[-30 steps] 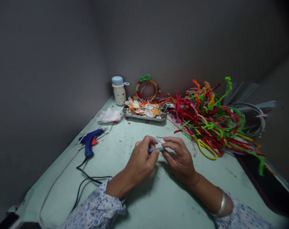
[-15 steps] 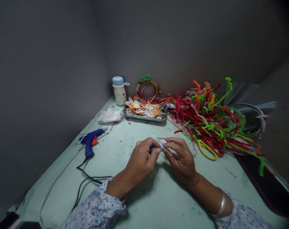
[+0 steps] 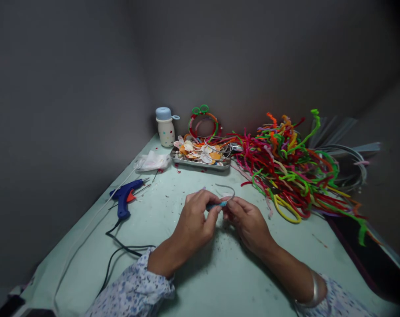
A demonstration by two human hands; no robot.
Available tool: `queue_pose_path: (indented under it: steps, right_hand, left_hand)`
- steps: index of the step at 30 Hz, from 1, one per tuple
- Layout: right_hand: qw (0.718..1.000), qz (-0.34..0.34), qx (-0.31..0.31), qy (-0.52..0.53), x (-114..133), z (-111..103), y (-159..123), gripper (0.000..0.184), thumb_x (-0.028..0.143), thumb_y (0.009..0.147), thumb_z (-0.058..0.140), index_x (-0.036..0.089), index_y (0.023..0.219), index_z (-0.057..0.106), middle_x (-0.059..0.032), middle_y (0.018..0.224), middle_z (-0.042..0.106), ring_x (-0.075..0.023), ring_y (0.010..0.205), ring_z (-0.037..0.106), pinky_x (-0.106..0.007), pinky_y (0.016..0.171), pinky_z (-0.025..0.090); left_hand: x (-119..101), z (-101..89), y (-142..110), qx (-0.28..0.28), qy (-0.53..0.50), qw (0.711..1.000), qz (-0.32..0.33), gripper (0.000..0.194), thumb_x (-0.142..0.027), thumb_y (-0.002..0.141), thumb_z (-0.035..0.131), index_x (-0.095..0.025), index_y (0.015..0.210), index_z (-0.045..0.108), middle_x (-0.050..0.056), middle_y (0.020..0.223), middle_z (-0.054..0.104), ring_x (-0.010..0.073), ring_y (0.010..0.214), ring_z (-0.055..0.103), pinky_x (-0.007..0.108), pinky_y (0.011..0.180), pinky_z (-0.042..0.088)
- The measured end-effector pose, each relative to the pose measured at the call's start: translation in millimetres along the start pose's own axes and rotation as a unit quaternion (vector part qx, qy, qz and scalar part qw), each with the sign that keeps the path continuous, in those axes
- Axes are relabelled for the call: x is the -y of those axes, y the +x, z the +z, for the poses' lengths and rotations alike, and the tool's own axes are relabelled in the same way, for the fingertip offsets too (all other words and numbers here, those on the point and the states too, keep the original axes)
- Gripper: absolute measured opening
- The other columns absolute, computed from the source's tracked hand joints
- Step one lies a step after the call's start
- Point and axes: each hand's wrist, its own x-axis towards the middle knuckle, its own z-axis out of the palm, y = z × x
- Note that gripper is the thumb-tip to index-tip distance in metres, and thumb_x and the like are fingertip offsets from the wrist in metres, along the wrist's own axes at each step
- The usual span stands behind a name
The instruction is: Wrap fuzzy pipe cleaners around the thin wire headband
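My left hand [image 3: 196, 218] is closed in a pinch on a short blue fuzzy piece [image 3: 222, 204], which looks like pipe cleaner. Its far part is hidden behind my fingers, and a small lilac tip [image 3: 204, 188] shows above them. A thin grey strip [image 3: 232, 190] curves up and back to the left from the right end of the blue piece. My right hand [image 3: 249, 222] pinches at that end, thumb and forefinger together where the grey strip meets the blue. Both hands are held just above the table, almost touching.
A blue glue gun [image 3: 124, 196] with its cord lies left. Behind stand a bottle [image 3: 166, 127], a plastic packet [image 3: 153, 161], a metal tray [image 3: 200, 164] of petal-like pieces and a decorated hoop [image 3: 216, 125]. Tangled pipe cleaners [image 3: 279, 163] and clear hoops [image 3: 363, 171] fill the right.
My right hand has turned inward, its raised fingers now folded in. The grey strip has swung up into a wider curve above the hands. My left hand has barely moved.
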Motion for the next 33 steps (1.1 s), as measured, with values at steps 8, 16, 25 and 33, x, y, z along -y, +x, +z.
queue_pose_path:
  steps: [8,16,25,33]
  right_hand:
    - [0.988,0.073,0.031,0.131,-3.0,0.6,2.3,0.023,0.037,0.084,0.062,0.016,0.077,0.064,0.0,0.066,0.058,-0.0096,0.059,0.049,-0.022,0.057,0.037]
    - [0.981,0.095,0.058,0.158,-2.5,-0.1,2.0,0.023,0.038,0.084,0.061,0.016,0.078,0.063,0.0008,0.066,0.056,-0.0084,0.057,0.05,-0.019,0.054,0.038]
    - [0.967,0.139,0.079,0.198,-5.0,-0.6,4.3,0.023,0.037,0.084,0.062,0.015,0.08,0.064,-0.0008,0.067,0.059,-0.0081,0.056,0.054,-0.017,0.048,0.039]
    - [0.955,0.166,0.079,0.231,-2.8,-0.8,4.4,0.019,0.033,0.081,0.065,0.014,0.078,0.063,-0.0003,0.064,0.058,-0.0088,0.054,0.055,-0.016,0.045,0.039]
  left_hand:
    - [6.6,3.4,0.7,0.003,0.035,0.998,0.046,0.007,-0.012,0.085,0.051,-0.018,0.085,0.054,0.001,0.08,0.06,0.0166,0.08,0.055,0.038,0.082,0.037]
    - [8.2,2.9,0.3,0.016,0.066,0.996,0.065,0.01,-0.009,0.083,0.051,-0.018,0.086,0.053,0.001,0.081,0.06,0.0164,0.08,0.054,0.039,0.084,0.036]
    - [10.8,3.3,0.4,0.01,0.111,0.99,0.091,0.009,-0.011,0.085,0.047,-0.019,0.086,0.052,0.0,0.078,0.058,0.0166,0.077,0.053,0.04,0.083,0.035]
    - [11.8,3.5,0.2,0.025,0.134,0.985,0.106,0.012,-0.009,0.084,0.045,-0.019,0.086,0.051,0.001,0.078,0.058,0.0163,0.076,0.053,0.039,0.084,0.034]
